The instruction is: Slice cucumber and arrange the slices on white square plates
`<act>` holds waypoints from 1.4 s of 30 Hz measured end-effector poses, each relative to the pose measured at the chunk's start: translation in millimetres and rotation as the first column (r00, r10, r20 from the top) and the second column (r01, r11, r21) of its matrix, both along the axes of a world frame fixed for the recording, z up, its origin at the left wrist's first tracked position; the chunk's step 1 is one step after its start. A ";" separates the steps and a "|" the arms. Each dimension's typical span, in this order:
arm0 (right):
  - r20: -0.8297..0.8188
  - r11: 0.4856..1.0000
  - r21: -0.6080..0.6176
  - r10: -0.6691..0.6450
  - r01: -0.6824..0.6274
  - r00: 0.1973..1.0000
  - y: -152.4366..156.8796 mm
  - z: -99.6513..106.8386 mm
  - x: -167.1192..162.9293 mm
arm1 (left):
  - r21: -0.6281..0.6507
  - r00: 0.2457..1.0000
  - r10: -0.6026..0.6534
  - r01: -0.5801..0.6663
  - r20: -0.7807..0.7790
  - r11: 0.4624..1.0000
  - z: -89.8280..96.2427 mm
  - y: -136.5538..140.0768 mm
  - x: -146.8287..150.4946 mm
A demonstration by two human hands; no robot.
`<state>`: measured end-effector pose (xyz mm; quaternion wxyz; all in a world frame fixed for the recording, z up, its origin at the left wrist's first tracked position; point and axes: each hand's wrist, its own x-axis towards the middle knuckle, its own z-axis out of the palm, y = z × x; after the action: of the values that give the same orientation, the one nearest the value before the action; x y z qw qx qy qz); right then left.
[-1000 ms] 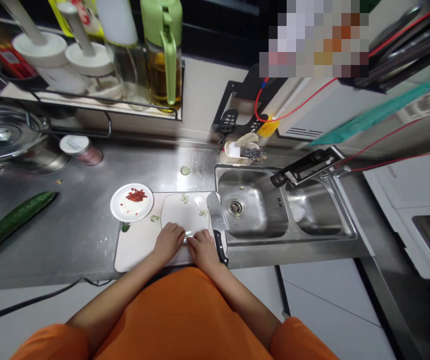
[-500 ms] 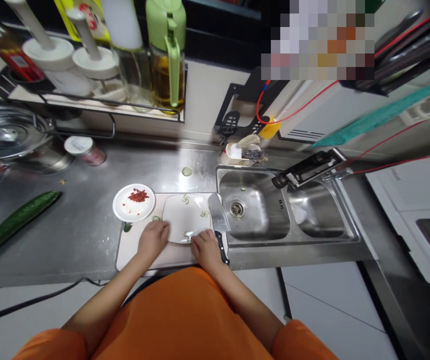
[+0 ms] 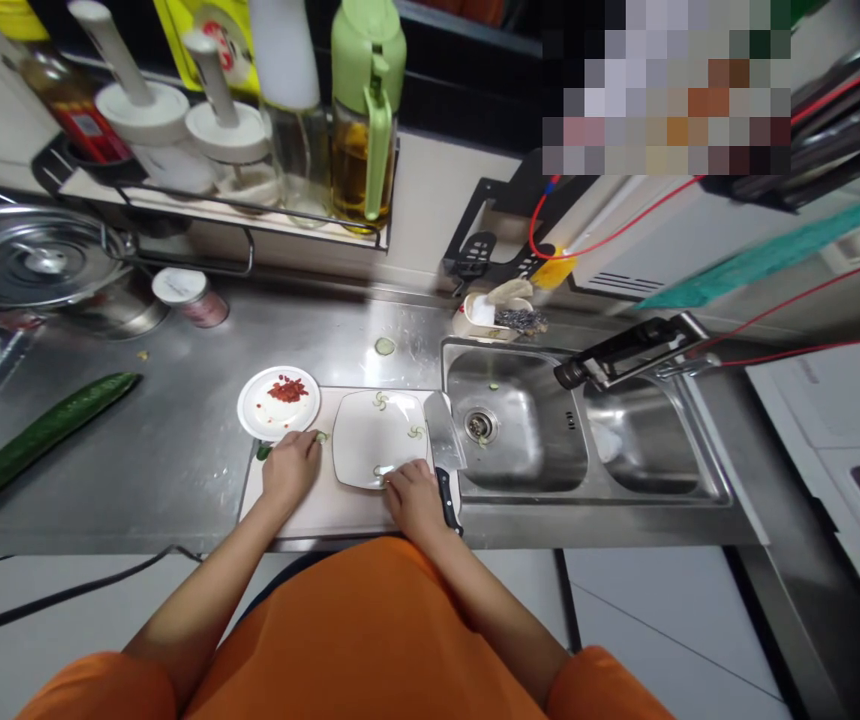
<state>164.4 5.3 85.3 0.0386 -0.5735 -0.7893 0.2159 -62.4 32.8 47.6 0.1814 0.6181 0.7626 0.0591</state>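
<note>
A square white plate (image 3: pixel 380 440) with green swirl marks lies on the cutting board (image 3: pixel 355 518). My right hand (image 3: pixel 416 500) rests at its near right corner, fingers curled over the rim. Left of the plate, my left hand (image 3: pixel 291 470) is low over the board with its fingers drawn together; their tips are partly hidden. A small cucumber slice (image 3: pixel 323 437) lies by those fingertips, and a green cucumber end (image 3: pixel 263 452) sits beside the wrist side. Just beyond is a round white plate (image 3: pixel 265 412) with chopped red pieces (image 3: pixel 287 388). A cleaver (image 3: pixel 445 430) lies right of the square plate.
A whole cucumber (image 3: pixel 40 445) lies on the steel counter at left. Another slice (image 3: pixel 384 346) is behind the board. To the right is a double sink (image 3: pixel 520 490) with a black faucet (image 3: pixel 617 355). A lidded pot (image 3: pixel 40 260) and a rack (image 3: pixel 220 215) of bottles stand behind.
My left hand has moved left, off the square plate's edge, toward the round plate. My right hand stays at the square plate's near corner. The view has shifted slightly.
</note>
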 end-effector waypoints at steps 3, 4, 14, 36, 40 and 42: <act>-0.004 1.000 -0.013 0.001 -0.001 1.000 -0.4 -0.8 0.7 | 0.003 1.000 -0.013 0.013 0.008 1.000 0.7 -0.2 1.5; -0.004 1.000 -0.018 0.002 -0.002 1.000 -0.6 -1.1 0.9 | 0.004 1.000 -0.017 0.017 0.009 1.000 1.0 -0.3 1.8; 0.006 0.999 -0.032 0.009 -0.009 1.000 -0.4 1.3 0.4 | 0.110 0.994 -0.034 0.023 0.100 0.994 0.9 -2.9 2.4; -0.479 0.950 -0.264 -0.279 0.166 0.832 52.7 11.5 -21.8 | -0.122 0.621 0.061 0.057 0.782 0.991 31.9 12.6 24.8; -0.492 0.911 -0.383 -0.340 0.152 0.801 56.0 13.0 -18.6 | -0.164 0.566 0.060 0.134 0.823 0.977 30.3 17.3 30.8; -0.500 0.909 -0.388 -0.344 0.150 0.795 55.4 12.9 -16.6 | -0.176 0.550 0.058 0.165 0.833 0.971 30.2 19.4 32.7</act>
<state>147.8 60.7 98.2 0.1991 -0.5829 -0.6128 0.4950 -29.6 52.2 77.8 0.5937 0.5133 0.5675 0.2491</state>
